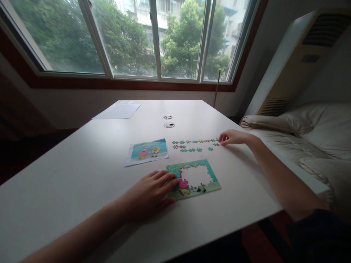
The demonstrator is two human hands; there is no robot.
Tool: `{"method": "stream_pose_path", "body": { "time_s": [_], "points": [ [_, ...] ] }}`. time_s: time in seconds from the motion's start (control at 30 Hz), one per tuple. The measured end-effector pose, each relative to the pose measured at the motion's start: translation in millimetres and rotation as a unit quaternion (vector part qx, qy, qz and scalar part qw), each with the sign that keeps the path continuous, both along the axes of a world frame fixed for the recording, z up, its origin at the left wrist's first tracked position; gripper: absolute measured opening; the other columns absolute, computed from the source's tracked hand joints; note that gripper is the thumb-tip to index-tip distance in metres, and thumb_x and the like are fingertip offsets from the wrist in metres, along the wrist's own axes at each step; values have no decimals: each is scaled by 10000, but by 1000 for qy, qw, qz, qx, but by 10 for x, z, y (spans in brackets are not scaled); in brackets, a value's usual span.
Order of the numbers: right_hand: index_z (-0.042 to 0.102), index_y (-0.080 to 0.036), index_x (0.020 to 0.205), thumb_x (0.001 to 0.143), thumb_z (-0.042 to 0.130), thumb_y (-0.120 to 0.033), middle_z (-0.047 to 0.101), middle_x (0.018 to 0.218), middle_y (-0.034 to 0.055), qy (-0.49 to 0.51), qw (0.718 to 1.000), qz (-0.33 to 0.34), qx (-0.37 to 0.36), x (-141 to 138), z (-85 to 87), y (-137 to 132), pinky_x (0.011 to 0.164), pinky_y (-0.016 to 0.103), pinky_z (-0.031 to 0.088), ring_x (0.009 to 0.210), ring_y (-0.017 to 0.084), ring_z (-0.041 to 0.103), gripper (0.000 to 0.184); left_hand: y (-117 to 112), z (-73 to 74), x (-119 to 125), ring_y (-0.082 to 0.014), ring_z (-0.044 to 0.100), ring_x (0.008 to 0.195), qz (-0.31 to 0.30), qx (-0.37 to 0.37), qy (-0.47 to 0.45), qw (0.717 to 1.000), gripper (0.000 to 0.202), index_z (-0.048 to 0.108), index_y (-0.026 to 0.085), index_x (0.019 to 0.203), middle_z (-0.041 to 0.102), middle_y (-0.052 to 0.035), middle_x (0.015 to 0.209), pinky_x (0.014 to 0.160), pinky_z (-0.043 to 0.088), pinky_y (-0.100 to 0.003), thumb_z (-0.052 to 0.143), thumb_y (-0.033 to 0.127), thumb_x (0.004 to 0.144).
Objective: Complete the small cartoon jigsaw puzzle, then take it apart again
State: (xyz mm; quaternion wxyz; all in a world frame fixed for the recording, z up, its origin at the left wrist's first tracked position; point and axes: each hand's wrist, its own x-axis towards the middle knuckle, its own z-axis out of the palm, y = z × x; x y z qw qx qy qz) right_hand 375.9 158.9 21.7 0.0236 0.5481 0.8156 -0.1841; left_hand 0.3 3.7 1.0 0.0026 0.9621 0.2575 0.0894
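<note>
My left hand (159, 186) lies with its fingers stretched out over the left edge of a jigsaw puzzle (213, 182). The puzzle is a green and teal cartoon picture with a large jagged opening in its middle, where the white table shows. Beyond it, loose puzzle pieces (191, 149) are laid out in rows. At the right end of these rows my right hand (231, 137) has its fingers bent and drawn together at a puzzle piece (216, 144). Its fingertips partly hide what lies between them.
A paper sheet with a cartoon picture (149, 149) lies left of the pieces. Two small round items (169, 125) lie farther back on the white table (82, 160). White papers (117, 110) rest at the far left corner. A pale sofa (320, 135) stands on the right.
</note>
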Motion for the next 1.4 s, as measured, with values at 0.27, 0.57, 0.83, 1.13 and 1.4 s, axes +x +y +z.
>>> {"method": "stream_pose_path", "body": {
  "time_s": [0.27, 0.57, 0.83, 1.13, 1.4],
  "points": [
    [640, -154, 875, 654, 571, -383, 636, 832, 56, 12, 1000, 20, -12, -148, 8, -57, 643, 225, 404, 759, 167, 570, 325, 5, -11, -15, -237, 478, 996, -3, 2, -1, 1000, 390, 396, 198, 1219, 515, -94, 1129, 841, 408, -393, 379, 351, 861],
    [623, -153, 802, 646, 571, -397, 629, 791, 45, 14, 999, 23, -26, -180, -77, -29, 625, 237, 389, 715, 163, 548, 294, 6, -15, -10, -241, 475, 1002, 1, -4, 9, 1000, 399, 386, 201, 1226, 508, -91, 1141, 846, 408, -403, 391, 351, 856],
    [591, -121, 776, 621, 594, -379, 580, 704, 34, 46, 998, 24, -42, -175, -97, -17, 559, 223, 367, 628, 130, 496, 301, 7, -9, -13, -245, 475, 1006, 1, -1, 17, 1000, 393, 383, 194, 1225, 504, -91, 1151, 847, 407, -409, 380, 346, 862],
    [591, -119, 942, 701, 569, -357, 595, 737, 44, 211, 972, 87, -51, -566, -3, -196, 583, 225, 406, 661, 124, 528, 339, 15, -4, -11, -243, 470, 1009, 1, -14, 16, 1000, 395, 380, 198, 1225, 498, -91, 1154, 852, 408, -405, 377, 356, 863],
    [650, -143, 902, 736, 561, -385, 650, 777, 54, 312, 944, 107, -27, -1107, -52, -476, 586, 232, 422, 663, 114, 553, 306, 14, 12, 0, -243, 471, 1001, 4, -21, 16, 1000, 384, 384, 211, 1218, 497, -83, 1150, 844, 406, -410, 392, 347, 858]
  ]
}}
